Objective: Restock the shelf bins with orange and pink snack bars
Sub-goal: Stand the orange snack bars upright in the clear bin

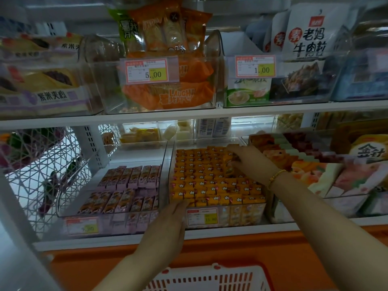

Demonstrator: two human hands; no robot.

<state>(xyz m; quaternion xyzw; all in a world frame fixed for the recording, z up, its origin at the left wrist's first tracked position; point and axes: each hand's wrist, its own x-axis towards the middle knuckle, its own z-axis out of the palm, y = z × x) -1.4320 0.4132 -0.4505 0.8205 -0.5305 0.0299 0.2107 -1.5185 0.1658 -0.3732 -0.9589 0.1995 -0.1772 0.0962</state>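
A clear bin (218,219) on the lower shelf is packed with rows of upright orange snack bars (201,177). To its left a second clear bin (130,224) holds pink snack bars (130,179) in two rows, with bare room at its back. My left hand (168,219) rests flat against the front edge of the orange bin, fingertips touching the front row. My right hand (241,158) reaches over the back right of the orange bin, its fingers curled round orange bars there.
A red and white basket (210,278) sits below my arms in front of the orange counter edge. A white wire basket (48,175) stands at the left. Right of the orange bin are bins of peach-printed packets (327,175). The upper shelf carries larger snack bags.
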